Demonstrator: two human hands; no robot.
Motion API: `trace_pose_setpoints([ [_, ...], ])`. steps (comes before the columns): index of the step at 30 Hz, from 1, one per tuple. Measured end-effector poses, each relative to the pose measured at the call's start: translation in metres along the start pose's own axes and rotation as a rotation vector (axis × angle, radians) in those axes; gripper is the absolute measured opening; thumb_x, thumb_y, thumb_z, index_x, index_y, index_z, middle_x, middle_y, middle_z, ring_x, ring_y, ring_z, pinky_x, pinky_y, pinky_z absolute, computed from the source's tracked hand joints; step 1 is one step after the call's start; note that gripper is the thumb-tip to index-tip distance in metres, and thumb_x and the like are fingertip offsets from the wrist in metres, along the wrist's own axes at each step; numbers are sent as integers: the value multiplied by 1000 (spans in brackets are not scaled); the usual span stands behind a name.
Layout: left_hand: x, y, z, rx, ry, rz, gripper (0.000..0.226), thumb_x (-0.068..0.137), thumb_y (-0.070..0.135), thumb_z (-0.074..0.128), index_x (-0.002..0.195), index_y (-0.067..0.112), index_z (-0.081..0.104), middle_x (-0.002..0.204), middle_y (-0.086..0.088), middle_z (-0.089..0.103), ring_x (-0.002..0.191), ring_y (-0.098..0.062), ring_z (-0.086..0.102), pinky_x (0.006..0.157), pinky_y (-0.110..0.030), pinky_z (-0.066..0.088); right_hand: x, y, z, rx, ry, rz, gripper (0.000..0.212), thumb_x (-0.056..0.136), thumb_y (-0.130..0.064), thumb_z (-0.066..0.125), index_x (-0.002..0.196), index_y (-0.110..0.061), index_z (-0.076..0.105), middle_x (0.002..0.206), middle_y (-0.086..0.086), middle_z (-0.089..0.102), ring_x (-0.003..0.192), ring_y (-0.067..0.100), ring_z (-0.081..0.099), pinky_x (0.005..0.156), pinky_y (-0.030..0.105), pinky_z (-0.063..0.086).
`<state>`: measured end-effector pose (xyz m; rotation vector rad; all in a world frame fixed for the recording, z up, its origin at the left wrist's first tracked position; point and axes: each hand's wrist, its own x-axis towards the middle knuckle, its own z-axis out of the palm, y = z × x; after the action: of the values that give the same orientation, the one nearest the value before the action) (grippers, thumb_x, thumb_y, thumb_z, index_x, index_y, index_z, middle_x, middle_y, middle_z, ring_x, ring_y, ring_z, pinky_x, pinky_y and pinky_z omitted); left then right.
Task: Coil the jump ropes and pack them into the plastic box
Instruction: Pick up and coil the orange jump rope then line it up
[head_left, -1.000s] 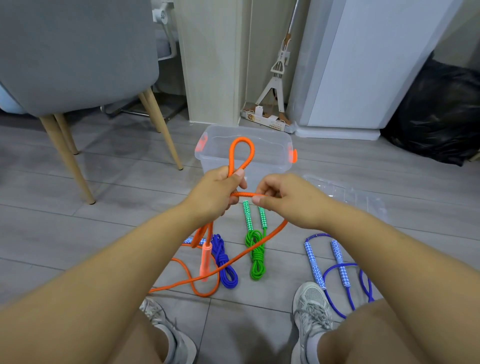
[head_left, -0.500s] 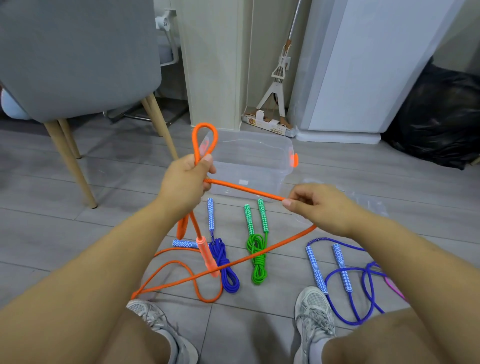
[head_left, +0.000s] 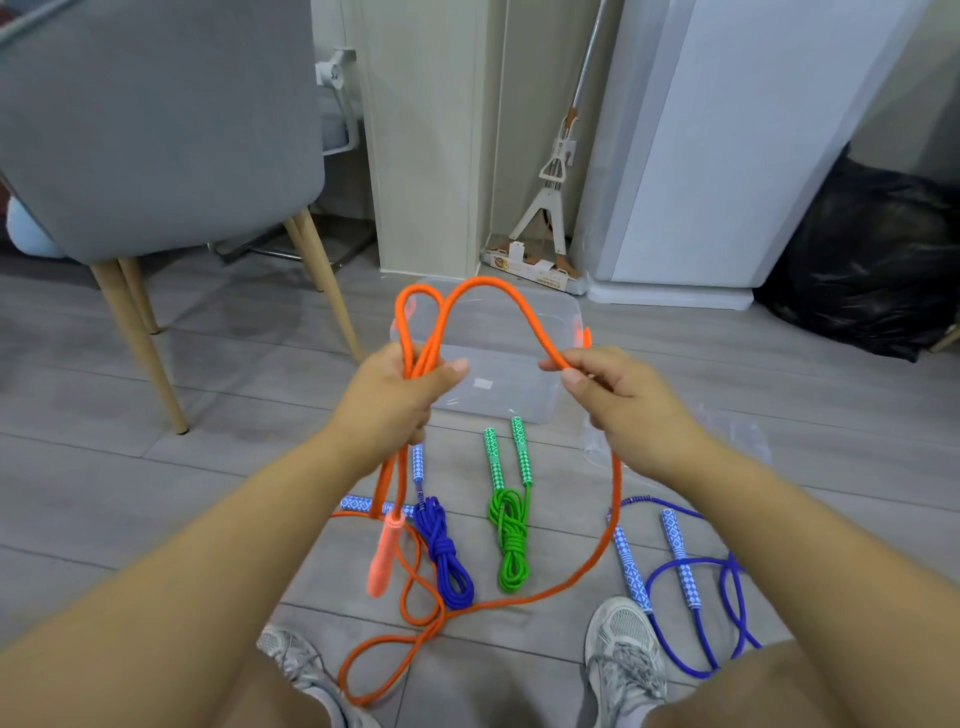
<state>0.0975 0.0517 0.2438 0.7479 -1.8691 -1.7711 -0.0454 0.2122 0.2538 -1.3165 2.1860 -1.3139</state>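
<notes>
My left hand (head_left: 395, 400) grips several strands of the orange jump rope (head_left: 511, 306), with a small loop standing above the fist and an orange handle (head_left: 385, 556) dangling below. My right hand (head_left: 613, 400) pinches the same rope, which arches between both hands and trails down to the floor. Behind the hands sits the clear plastic box (head_left: 498, 374) with orange latches. A coiled dark blue rope (head_left: 447, 561) and a coiled green rope (head_left: 511, 540) lie on the floor. A loose blue rope (head_left: 696, 582) lies at the right.
A grey chair (head_left: 156, 130) with wooden legs stands at the left. A clear lid (head_left: 727, 431) lies right of the box. Behind are a pillar, a mop (head_left: 550, 197), a white appliance and a black bag (head_left: 872, 260). My shoes (head_left: 623, 654) are at the bottom.
My right hand rose and brought the rope up toward the left hand, forming a second, wider arch above the box. More rope lifted off the floor.
</notes>
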Motion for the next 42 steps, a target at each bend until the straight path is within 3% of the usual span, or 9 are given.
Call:
trace_pose_setpoints([
  [9, -2, 6, 22, -175, 59, -128, 16, 95, 8, 42, 80, 8, 48, 55, -7, 41, 33, -9, 23, 40, -17, 19, 5, -17, 21, 1, 28, -43, 24, 97, -13, 43, 114, -22, 57, 75, -8, 50, 64, 2, 44, 64, 14, 35],
  [15, -2, 6, 26, -173, 17, -73, 21, 99, 14, 39, 81, 8, 48, 57, -7, 43, 34, -8, 27, 39, -17, 22, 4, -18, 30, 66, 100, 54, 15, 93, -14, 51, 84, -26, 50, 78, -2, 61, 57, -5, 52, 63, 18, 39],
  [21, 0, 7, 33, -127, 41, 68, 9, 98, 16, 45, 92, 11, 50, 68, -4, 41, 43, -5, 38, 45, -21, 33, 7, -23, 40, -94, 91, 20, 24, 93, -12, 51, 113, -19, 64, 99, 1, 49, 79, 11, 53, 72, 19, 38],
  [25, 0, 9, 34, -81, 26, 118, 25, 97, 18, 49, 77, 32, 45, 71, -8, 43, 56, -11, 41, 54, -28, 37, 8, -28, 46, 121, 95, 55, 12, 86, -10, 63, 84, -21, 58, 75, -4, 60, 55, 2, 58, 57, 15, 47],
  [30, 1, 11, 32, -56, 42, 104, 26, 99, 18, 44, 79, 35, 47, 80, -1, 58, 74, -16, 44, 56, -27, 38, 8, -29, 46, 232, 121, 82, 23, 81, -12, 70, 76, -20, 49, 76, 2, 64, 62, 12, 66, 51, 22, 47],
  [33, 5, 10, 25, -78, 33, 72, 16, 101, 22, 38, 96, 31, 51, 85, -1, 68, 83, -16, 56, 58, -26, 39, 5, -22, 44, 193, 55, 106, 16, 83, -14, 67, 78, -18, 53, 78, 8, 66, 55, 10, 61, 50, 23, 47],
  [36, 11, 8, 13, -136, 77, 52, 34, 102, 26, 37, 134, 16, 41, 78, -4, 72, 61, -6, 64, 52, -23, 45, 1, -9, 38, 164, -58, 130, 11, 87, -13, 62, 79, -18, 56, 71, 2, 65, 46, 4, 50, 48, 17, 41],
  [39, 14, 9, 0, -200, 155, 39, 19, 102, 22, 35, 113, 10, 45, 80, -11, 71, 60, -8, 67, 56, -22, 53, -6, 12, 23, 9, -159, 130, 8, 91, -18, 56, 87, -15, 63, 67, -3, 64, 46, 0, 44, 52, 16, 39],
  [42, 14, 11, -13, -318, 199, 26, 15, 101, 21, 38, 89, 16, 46, 62, -6, 70, 73, -23, 69, 77, -39, 56, -14, 35, 7, -188, -248, 164, 20, 95, -24, 50, 97, -14, 67, 66, -6, 61, 49, -1, 45, 52, 9, 37],
])
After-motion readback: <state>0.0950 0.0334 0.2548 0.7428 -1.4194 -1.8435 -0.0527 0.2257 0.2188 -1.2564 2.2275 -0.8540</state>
